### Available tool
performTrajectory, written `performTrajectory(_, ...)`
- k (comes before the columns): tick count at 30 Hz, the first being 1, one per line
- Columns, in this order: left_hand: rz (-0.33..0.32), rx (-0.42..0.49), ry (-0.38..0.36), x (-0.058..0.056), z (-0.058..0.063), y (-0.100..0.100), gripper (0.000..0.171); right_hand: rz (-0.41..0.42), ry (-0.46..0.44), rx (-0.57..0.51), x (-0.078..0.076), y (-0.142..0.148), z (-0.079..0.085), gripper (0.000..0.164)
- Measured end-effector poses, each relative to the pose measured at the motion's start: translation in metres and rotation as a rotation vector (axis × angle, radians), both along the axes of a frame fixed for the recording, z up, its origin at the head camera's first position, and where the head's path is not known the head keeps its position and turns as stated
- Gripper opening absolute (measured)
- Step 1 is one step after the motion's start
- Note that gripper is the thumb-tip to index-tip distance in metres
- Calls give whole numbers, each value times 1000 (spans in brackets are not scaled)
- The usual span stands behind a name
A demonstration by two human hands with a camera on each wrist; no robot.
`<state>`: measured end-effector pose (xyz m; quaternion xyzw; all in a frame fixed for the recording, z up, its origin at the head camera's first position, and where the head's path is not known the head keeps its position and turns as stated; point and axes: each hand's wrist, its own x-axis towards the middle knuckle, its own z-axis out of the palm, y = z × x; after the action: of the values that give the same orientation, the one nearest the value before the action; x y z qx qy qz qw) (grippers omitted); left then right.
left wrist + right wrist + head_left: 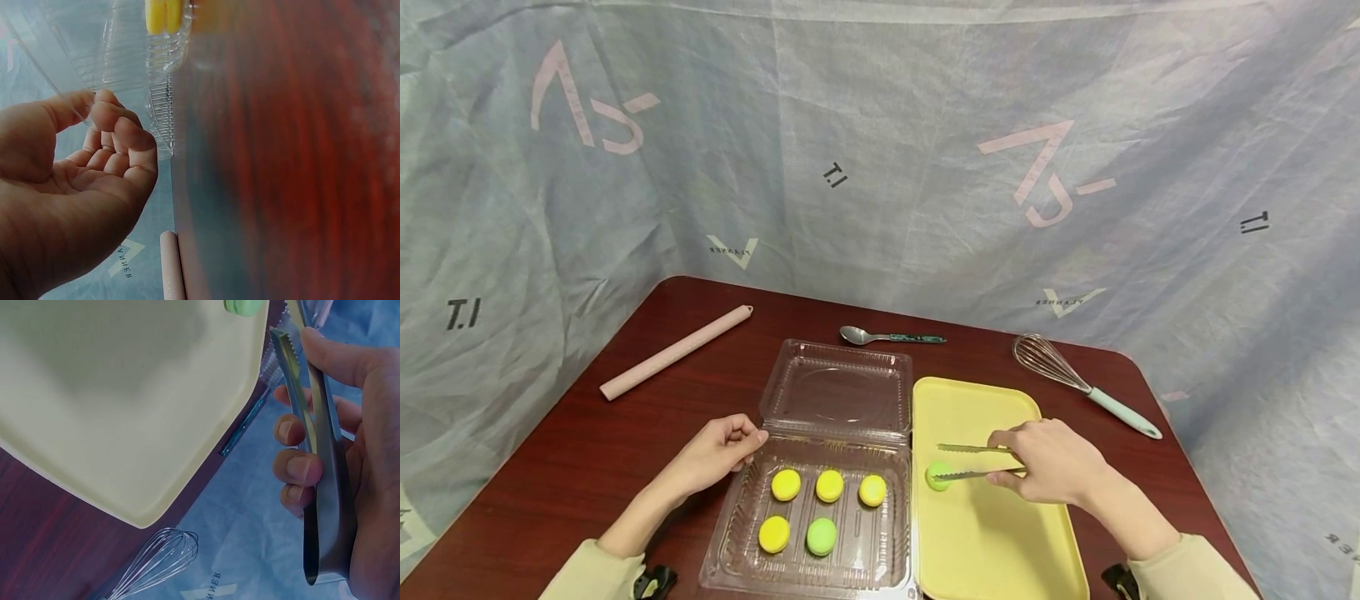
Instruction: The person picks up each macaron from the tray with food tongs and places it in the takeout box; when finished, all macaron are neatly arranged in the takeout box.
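Observation:
My left hand pinches the left rim of a clear plastic clamshell box, near its hinge; its lid lies folded open at the back. Inside the box sit several yellow macarons and one green macaron in the front row. Metal tongs with serrated tips are gripped in my right hand, thumb on one arm and fingers round the other. Their tips are spread above a yellow tray, and the nearer arm overlaps another green macaron at the tray's left side.
A pale pink rolling pin lies at the back left. Behind the box is a spoon with a dark green handle. A whisk lies at the back right. A grey printed cloth hangs behind the table.

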<state>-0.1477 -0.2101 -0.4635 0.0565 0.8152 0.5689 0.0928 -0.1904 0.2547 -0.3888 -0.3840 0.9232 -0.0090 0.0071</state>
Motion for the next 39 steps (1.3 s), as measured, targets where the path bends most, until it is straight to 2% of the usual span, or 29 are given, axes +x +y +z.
performTrajectory(19, -1, -2, -12, 0, 1, -1, 26, 13, -14, 54, 0, 1, -14, 29)
performTrajectory(39, -2, -5, -7, 0, 1, 0, 27, 46, 1, 66, -3, -3, -11, 21)
